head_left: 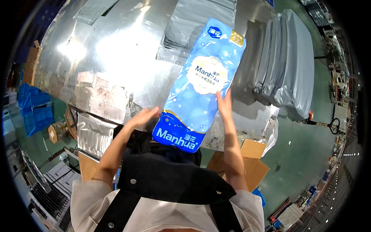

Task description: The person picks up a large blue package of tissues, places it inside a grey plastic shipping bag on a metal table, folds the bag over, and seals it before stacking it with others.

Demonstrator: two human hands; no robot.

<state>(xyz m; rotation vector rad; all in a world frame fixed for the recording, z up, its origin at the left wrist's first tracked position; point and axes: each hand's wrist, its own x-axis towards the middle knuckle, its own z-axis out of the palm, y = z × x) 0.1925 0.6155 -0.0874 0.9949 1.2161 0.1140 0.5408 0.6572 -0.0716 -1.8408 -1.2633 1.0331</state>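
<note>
The right hand (225,106) touches the pack (189,102) at four o'clock, grip unclear; the left hand (145,116), unclosed, is near eight.

Head view: left one of two wide fisheye cameras worn side by side on person's head. Looks steeply down and slightly forward; upright, not mirrored. Black apron with wide straps (170,178), close under lens, fills lower middle. Silver sheet-metal bench (147,87) just beyond takes upper middle, edges bowed. Smooth green floor (297,154), farther off, curves round right side; frame corners black.
</note>
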